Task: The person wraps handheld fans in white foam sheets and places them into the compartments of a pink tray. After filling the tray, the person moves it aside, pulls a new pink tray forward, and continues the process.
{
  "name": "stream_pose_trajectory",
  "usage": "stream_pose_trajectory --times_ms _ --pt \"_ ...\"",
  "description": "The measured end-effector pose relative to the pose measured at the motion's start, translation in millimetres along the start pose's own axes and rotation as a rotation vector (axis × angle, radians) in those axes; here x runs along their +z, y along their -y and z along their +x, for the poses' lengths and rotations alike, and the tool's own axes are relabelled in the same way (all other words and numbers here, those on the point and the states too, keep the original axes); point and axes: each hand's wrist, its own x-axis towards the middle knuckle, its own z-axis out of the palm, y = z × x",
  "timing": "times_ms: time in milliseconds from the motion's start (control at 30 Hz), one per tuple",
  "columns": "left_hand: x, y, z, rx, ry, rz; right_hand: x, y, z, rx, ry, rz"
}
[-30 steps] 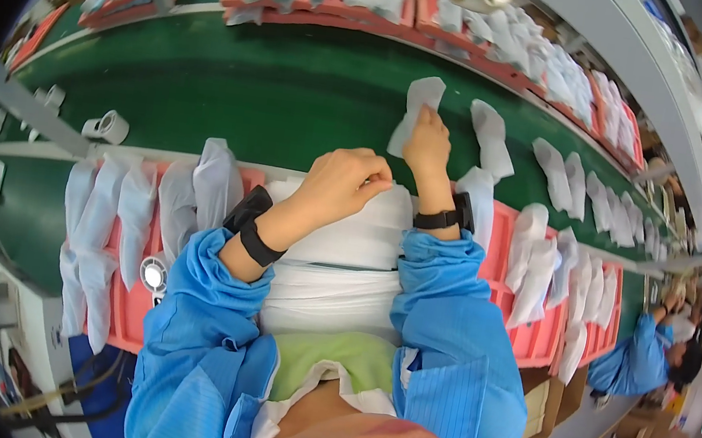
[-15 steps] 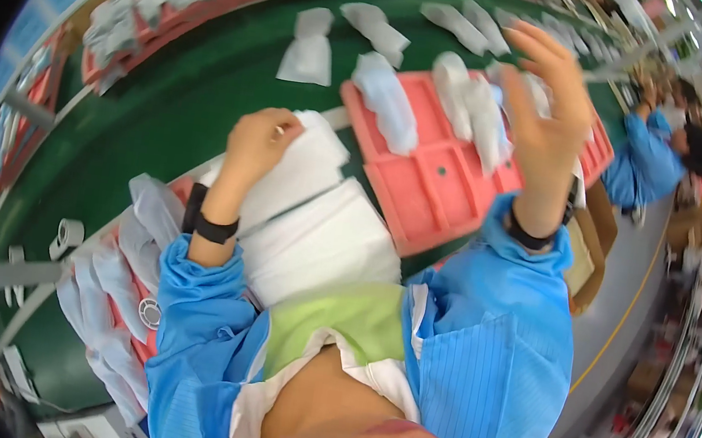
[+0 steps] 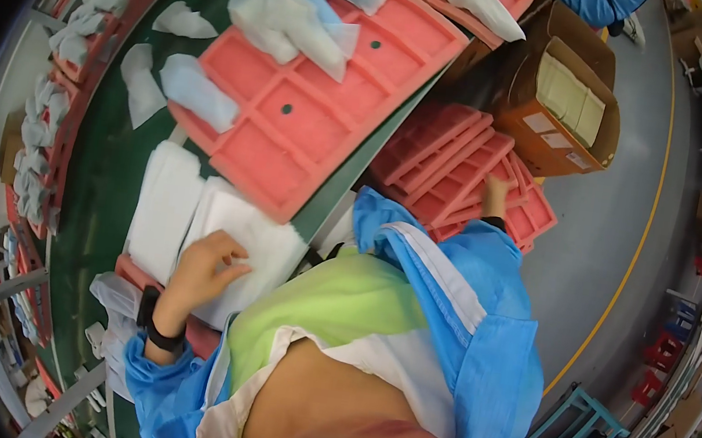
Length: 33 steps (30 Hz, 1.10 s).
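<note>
Touching stacked pink trays (image 3: 433, 137) with right hand (image 3: 499, 188) (can't tell if fingers grip), left hand (image 3: 204, 269) empty, fingers parted; bench tray (image 3: 359, 92) part-filled with white pouches (image 3: 274, 27), several cells bare.

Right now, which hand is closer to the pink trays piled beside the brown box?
The right hand, at the pink trays; the left hand is over the white sheets, farther away.
</note>
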Motion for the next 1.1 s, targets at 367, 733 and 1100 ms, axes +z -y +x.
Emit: stream_pose_trajectory --times_ms 367,733,1100 --pt "69.7 7.8 -5.3 -0.193 -0.442 0.209 64.8 100.8 -13.5 0.685 0.065 0.338" --pt "65.0 -1.8 -13.3 -0.290 -0.511 0.154 10.4 112.8 -0.6 0.113 -0.054 -0.095" --pt "59.7 -6.5 -32.7 -0.116 -0.590 0.172 -164.0 -125.0 -81.2 0.310 -0.241 0.635"
